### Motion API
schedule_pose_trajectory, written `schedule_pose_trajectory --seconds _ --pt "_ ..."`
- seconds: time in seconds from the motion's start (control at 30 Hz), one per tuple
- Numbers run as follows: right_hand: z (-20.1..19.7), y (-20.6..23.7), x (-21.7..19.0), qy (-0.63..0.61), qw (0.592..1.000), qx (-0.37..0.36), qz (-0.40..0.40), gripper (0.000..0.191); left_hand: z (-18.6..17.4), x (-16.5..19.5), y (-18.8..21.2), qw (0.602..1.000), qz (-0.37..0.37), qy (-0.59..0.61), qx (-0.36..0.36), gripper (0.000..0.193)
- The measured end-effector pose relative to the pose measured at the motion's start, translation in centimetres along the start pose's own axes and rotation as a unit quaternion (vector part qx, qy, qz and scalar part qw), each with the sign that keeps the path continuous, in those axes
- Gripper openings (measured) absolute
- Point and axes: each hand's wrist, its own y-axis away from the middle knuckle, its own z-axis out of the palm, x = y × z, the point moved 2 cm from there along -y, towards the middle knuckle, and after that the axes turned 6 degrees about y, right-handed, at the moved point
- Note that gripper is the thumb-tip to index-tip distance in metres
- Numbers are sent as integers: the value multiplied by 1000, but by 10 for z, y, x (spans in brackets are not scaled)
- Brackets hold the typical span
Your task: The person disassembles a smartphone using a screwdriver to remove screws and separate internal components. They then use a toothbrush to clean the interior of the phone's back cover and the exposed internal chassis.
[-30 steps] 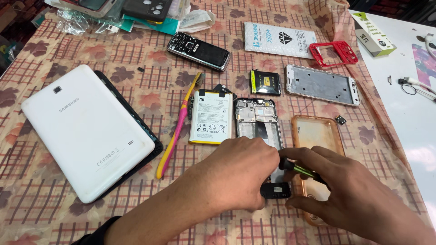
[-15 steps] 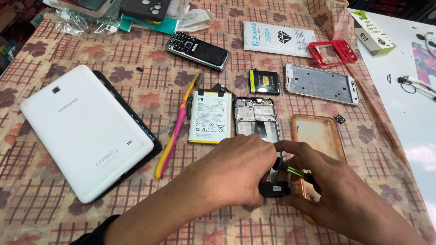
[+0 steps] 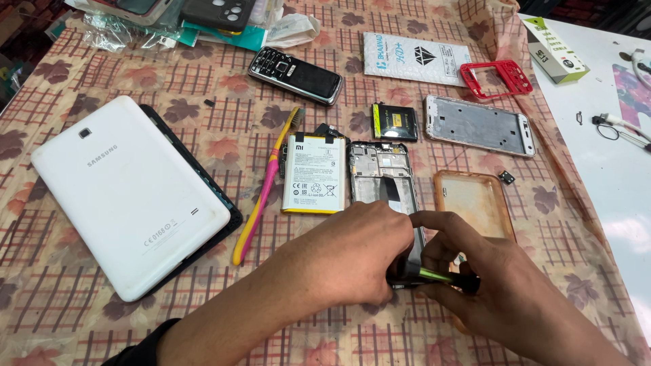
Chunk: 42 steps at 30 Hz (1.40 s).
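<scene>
Pressing down on the lower end of an opened phone chassis, the left hand lies flat across it with its fingers curled over the edge, hiding the part beneath. The right hand meets it from the other side, the two hands touching at the fingertips. Its thumb and fingers are pinched on a small screwdriver with a green shaft and a black handle, which lies nearly level with its tip buried between the hands; where the tip lands cannot be seen. The upper half of the chassis sticks out just beyond the left knuckles, showing its bare frame and a dark ribbon.

Just beside the chassis, beyond the left hand, a white phone battery lies flat, and next to that a pink and yellow toothbrush lies lengthwise. Partly under the right hand sits a clear orange-tinted phone case. Farther beyond the hands are a small black and yellow battery, a silver phone frame, a red plastic frame and a black keypad phone. Well off to the left of the left forearm, a white tablet lies face down on its black front half. Everything rests on a checked cloth with leaf prints.
</scene>
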Motion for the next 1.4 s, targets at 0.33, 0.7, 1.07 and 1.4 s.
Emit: schedule_pose_trajectory --seconds 0.33,0.7,1.07,1.4 --pt "-12 -4 14 -61 985 47 -153 64 -7 -6 1 999 32 30 27 20" --pt "13 8 -1 127 892 84 -425 38 -30 -15 3 987 -17 47 151 17" --pt "20 6 1 176 886 113 -413 24 -37 -2 4 976 -51 52 203 23" --pt "-2 7 14 194 910 115 -347 34 -39 -2 5 972 -27 31 233 23"
